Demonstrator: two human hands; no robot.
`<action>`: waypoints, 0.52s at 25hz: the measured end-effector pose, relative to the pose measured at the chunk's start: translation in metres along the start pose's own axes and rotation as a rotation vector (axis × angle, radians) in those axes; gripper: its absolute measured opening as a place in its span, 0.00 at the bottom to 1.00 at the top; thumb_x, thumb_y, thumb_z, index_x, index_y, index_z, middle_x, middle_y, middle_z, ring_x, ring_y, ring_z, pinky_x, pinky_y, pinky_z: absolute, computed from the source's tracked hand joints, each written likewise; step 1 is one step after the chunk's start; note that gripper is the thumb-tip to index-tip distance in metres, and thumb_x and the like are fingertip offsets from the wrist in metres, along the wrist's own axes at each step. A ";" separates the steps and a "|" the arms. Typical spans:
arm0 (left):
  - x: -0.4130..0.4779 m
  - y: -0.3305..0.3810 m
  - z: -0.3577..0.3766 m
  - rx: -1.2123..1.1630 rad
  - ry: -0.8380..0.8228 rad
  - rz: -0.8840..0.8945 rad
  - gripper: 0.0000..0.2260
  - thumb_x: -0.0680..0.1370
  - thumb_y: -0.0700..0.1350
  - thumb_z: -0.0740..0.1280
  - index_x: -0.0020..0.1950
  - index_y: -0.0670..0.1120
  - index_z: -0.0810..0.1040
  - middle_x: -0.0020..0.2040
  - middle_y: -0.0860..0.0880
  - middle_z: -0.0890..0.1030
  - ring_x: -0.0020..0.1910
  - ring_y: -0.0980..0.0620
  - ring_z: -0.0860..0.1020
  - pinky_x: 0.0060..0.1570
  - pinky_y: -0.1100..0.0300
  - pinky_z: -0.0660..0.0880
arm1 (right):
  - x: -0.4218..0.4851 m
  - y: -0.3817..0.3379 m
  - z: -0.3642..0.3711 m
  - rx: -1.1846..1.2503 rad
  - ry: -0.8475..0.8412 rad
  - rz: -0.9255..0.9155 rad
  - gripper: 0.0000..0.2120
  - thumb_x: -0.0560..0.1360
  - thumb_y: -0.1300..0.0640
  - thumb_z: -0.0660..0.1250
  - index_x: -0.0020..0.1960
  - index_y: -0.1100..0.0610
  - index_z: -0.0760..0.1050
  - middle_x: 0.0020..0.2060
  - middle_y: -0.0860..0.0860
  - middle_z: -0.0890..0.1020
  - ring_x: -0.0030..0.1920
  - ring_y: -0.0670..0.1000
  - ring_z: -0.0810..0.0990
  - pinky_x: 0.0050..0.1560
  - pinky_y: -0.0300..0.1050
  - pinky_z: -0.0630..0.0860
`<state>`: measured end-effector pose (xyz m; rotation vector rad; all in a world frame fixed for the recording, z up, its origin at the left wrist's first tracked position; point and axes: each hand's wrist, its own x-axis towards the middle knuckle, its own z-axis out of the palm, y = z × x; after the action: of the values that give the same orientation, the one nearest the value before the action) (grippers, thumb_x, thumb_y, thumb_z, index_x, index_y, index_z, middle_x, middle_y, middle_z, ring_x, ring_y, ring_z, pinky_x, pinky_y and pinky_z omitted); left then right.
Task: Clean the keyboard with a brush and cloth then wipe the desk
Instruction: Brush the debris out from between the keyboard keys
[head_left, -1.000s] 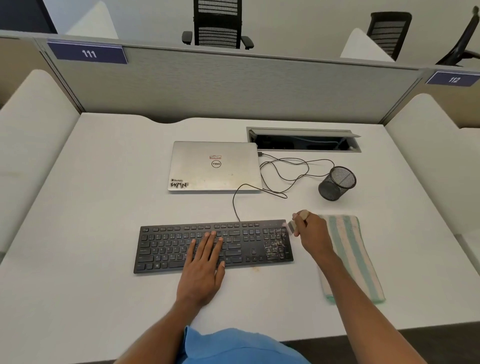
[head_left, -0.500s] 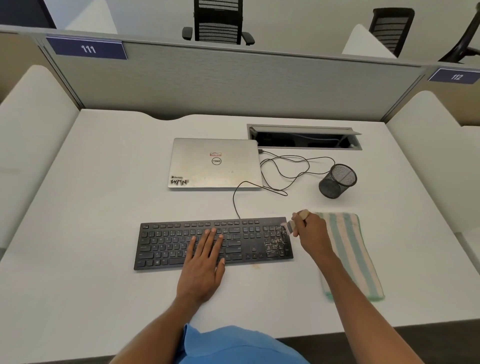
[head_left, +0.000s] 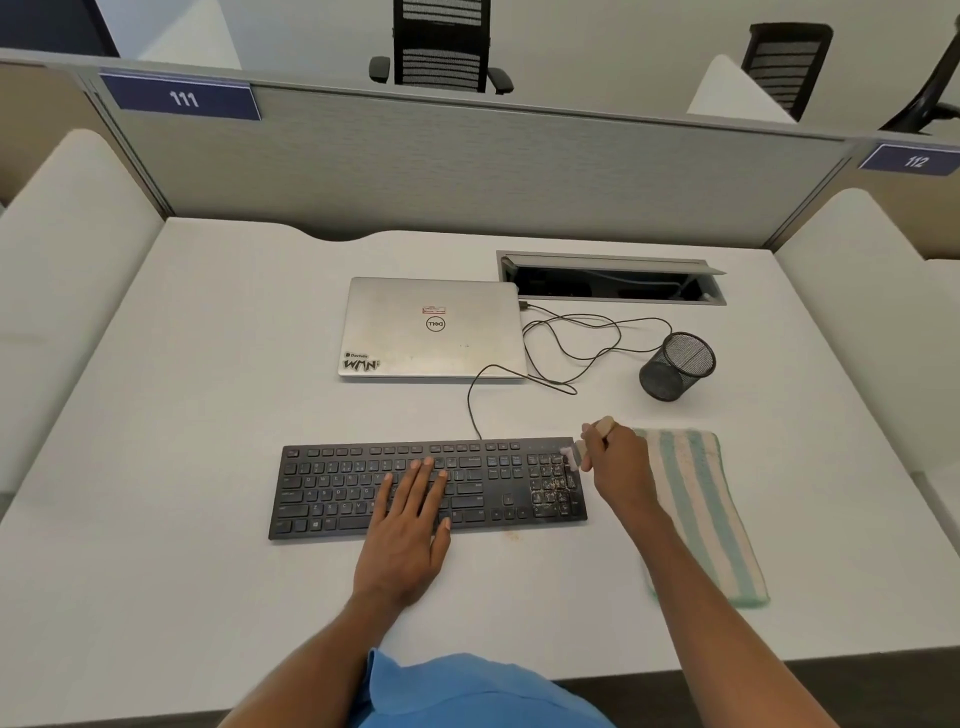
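Brushing step, right hand curled round the brush at the keyboard's far right corner, left hand flat on the keys, next probably sweeping crumbs off.

keyboard black, pale specks on numpad; cloth teal/cream stripes; brush tan handle, light bristles; laptop silver; pen cup black mesh; desk white; sleeve blue
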<state>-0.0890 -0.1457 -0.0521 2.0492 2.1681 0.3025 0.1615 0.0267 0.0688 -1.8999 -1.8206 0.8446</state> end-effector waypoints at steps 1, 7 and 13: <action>0.000 0.000 0.000 -0.002 0.002 -0.001 0.29 0.86 0.56 0.53 0.86 0.48 0.56 0.87 0.48 0.53 0.86 0.49 0.50 0.82 0.41 0.50 | -0.001 0.004 0.000 -0.032 -0.025 0.001 0.19 0.84 0.52 0.60 0.40 0.61 0.77 0.27 0.53 0.82 0.32 0.52 0.82 0.36 0.49 0.77; 0.000 0.000 0.001 -0.004 -0.006 -0.004 0.29 0.86 0.56 0.52 0.87 0.48 0.54 0.87 0.48 0.52 0.86 0.49 0.48 0.82 0.40 0.50 | 0.004 -0.004 -0.008 -0.004 -0.002 -0.032 0.20 0.84 0.52 0.60 0.39 0.62 0.76 0.28 0.54 0.81 0.33 0.54 0.81 0.37 0.50 0.76; 0.000 -0.001 0.001 -0.017 0.012 0.008 0.29 0.86 0.56 0.53 0.86 0.47 0.56 0.87 0.48 0.53 0.86 0.49 0.50 0.82 0.40 0.52 | -0.006 -0.010 0.007 0.054 -0.004 -0.061 0.19 0.84 0.53 0.59 0.40 0.64 0.74 0.29 0.56 0.81 0.30 0.47 0.78 0.34 0.42 0.74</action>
<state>-0.0896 -0.1460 -0.0532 2.0522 2.1575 0.3334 0.1497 0.0207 0.0706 -1.8012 -1.8295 0.8685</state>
